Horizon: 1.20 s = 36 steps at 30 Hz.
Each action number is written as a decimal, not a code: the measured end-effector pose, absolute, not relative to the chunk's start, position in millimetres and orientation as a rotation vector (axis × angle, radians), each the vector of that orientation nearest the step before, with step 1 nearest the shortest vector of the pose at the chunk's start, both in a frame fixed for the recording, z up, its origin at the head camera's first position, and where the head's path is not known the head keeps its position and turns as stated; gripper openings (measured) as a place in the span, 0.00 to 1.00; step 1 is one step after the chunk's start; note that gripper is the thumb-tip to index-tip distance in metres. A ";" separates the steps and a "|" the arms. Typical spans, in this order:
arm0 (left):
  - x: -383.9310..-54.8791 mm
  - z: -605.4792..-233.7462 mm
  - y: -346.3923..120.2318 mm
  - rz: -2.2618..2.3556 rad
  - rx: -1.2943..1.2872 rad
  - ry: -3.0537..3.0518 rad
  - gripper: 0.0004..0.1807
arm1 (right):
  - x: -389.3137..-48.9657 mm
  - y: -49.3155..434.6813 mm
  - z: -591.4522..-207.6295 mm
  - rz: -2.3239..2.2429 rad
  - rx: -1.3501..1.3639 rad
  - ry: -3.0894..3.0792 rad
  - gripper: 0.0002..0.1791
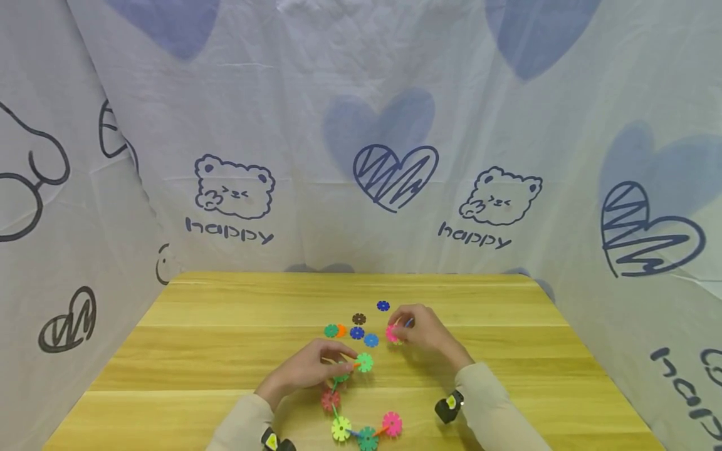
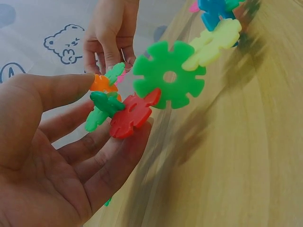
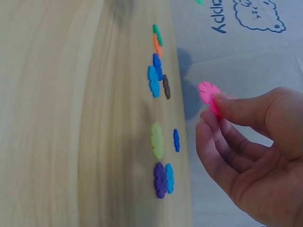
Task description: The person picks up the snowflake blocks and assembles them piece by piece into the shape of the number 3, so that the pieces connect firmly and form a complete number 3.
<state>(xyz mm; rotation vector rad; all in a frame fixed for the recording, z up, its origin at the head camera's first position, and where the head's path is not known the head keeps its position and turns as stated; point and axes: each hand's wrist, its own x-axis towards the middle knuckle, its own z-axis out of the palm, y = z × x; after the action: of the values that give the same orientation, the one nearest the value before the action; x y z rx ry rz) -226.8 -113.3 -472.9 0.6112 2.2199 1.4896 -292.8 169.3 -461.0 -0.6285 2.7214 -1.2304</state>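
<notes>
My left hand (image 1: 310,364) grips one end of a curved chain of slotted plastic snowflake discs. In the left wrist view its thumb lies against an orange disc (image 2: 103,84), with fingers behind a red disc (image 2: 135,116) and a dark green disc (image 2: 105,101). The chain runs on through a bright green disc (image 2: 151,82) and a pale yellow disc (image 2: 213,45). In the head view it curves toward me to a pink end disc (image 1: 392,424). Farther right, my right hand (image 1: 424,327) pinches a loose pink disc (image 3: 207,93) between thumb and fingers, raised above the tabletop.
Loose discs lie on the wooden table (image 1: 225,351) beyond the hands: a brown disc (image 1: 358,319), a dark blue disc (image 1: 383,305), a teal disc (image 1: 330,331) and others. A purple disc (image 3: 160,180) lies beside a light blue one. White printed cloth (image 1: 310,238) surrounds the table.
</notes>
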 end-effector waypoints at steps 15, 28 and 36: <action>-227.9 -472.1 -114.3 1.465 0.671 2.218 0.22 | -286.6 164.1 -449.1 -1.328 -0.611 2.643 0.06; -226.2 -472.2 -116.1 1.515 0.612 2.148 0.30 | -283.3 161.5 -447.4 -1.322 -0.637 2.637 0.07; -224.7 -475.2 -115.4 1.537 0.495 2.225 0.35 | -282.2 160.4 -447.0 -1.362 -0.649 2.584 0.07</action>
<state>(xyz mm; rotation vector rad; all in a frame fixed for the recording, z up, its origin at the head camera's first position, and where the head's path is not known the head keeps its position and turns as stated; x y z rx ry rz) -224.7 -115.4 -475.2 0.4950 2.2253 1.5374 -282.2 160.4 -447.0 -0.6487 2.5835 -1.3622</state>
